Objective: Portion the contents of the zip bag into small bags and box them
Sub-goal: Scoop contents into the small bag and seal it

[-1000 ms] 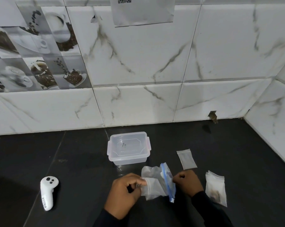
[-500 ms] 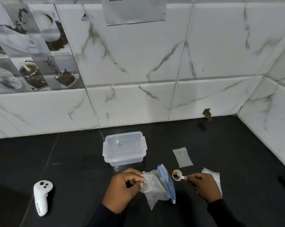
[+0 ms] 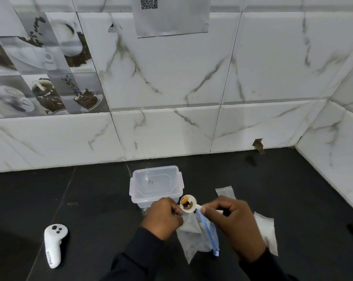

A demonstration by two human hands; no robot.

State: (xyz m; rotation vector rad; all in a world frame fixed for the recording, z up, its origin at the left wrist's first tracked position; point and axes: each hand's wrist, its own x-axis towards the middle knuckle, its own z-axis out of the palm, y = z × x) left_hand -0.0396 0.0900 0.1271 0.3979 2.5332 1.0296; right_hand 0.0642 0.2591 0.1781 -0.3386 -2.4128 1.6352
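Head view: the right hand (image 3: 232,226), fingers curled round the handle of the scoop (image 3: 188,203), has carried it leftward since half a second ago; its bowl, holding brown matter, now sits just beside the left hand (image 3: 163,218), whose fingers pinch the top of a small bag (image 3: 188,228); the zip bag (image 3: 211,238) lies against that bag, low over the tabletop (image 3: 293,189); the box (image 3: 156,183) stands lidded behind, no bags seen inside. Judgement: one portion is ready to tip; boxing not begun.
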